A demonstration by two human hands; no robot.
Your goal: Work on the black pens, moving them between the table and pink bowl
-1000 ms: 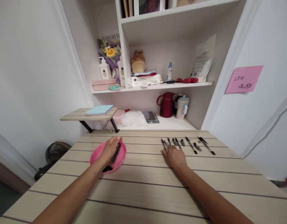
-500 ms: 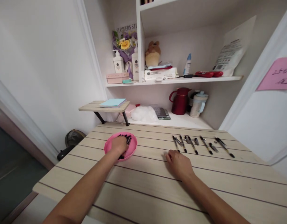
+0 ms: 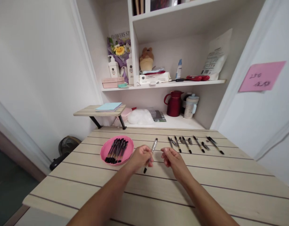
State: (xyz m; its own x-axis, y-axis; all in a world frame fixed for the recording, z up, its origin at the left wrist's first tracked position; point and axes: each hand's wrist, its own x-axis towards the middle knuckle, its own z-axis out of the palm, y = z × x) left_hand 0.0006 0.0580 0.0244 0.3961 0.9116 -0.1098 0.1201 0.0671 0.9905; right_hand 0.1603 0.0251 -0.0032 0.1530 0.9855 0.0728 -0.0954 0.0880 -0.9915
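My left hand [image 3: 141, 156] is closed around a black pen [image 3: 150, 153] with a silver end, held tilted above the wooden table [image 3: 158, 188]. My right hand [image 3: 170, 157] hovers just to the right of it, fingers curled with nothing visible between them. To the left sits a pink bowl [image 3: 104, 156] holding several black pens [image 3: 117, 150]. Beyond my right hand, a row of pens and pen parts [image 3: 193, 144] lies spread along the table's far side.
Behind the table are white shelves with a red jug [image 3: 174, 104], a pale mug [image 3: 190, 106], bottles, a plush toy and a white bag [image 3: 140, 116]. A small wooden riser [image 3: 97, 112] carries a blue notebook. A pink note [image 3: 260, 76] hangs on the right wall.
My left hand has left the pink bowl with one pen and moved right to the table's middle. My right hand has lifted off the table and come toward it.
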